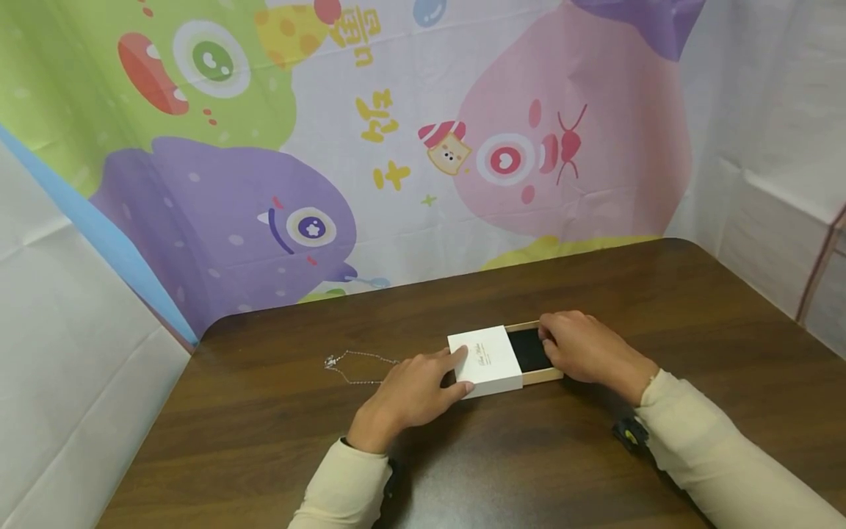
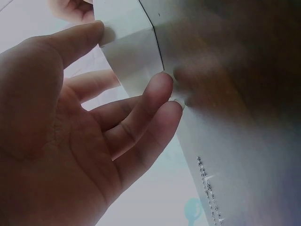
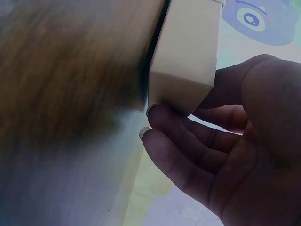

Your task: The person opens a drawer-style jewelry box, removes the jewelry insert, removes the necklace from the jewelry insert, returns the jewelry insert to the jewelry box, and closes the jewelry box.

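A white jewellery box sleeve (image 1: 485,364) with small print on top lies on the table. Out of its right end sticks a cream drawer (image 1: 543,375) lined with a black pad (image 1: 527,350). My left hand (image 1: 416,389) holds the sleeve by its left end, index finger on top and thumb at the near edge. At the drawer's outer end, my right hand (image 1: 584,347) grips it; in the right wrist view some fingers bend under the drawer's corner (image 3: 186,47). A silver necklace (image 1: 330,361) lies left of the box, partly hidden behind my left hand.
The brown wooden table (image 1: 264,433) has rounded far corners. Behind it hangs a cartoon-printed cloth (image 1: 410,242), and pale cloth walls (image 1: 760,242) stand at both sides.
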A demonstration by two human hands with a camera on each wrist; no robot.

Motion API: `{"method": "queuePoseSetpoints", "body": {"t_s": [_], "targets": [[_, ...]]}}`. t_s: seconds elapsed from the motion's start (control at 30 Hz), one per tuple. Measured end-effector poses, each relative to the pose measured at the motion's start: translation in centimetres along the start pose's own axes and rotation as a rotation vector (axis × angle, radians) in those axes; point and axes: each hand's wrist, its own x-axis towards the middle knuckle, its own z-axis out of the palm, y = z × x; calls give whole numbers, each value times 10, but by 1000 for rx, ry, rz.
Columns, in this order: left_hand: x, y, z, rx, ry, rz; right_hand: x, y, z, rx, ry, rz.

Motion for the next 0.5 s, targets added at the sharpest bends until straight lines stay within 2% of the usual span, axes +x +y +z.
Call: {"method": "queuePoseSetpoints", "body": {"t_s": [0.5], "targets": [[-1, 0, 0, -7, 8, 1, 0, -3, -2, -16, -17, 0]]}}
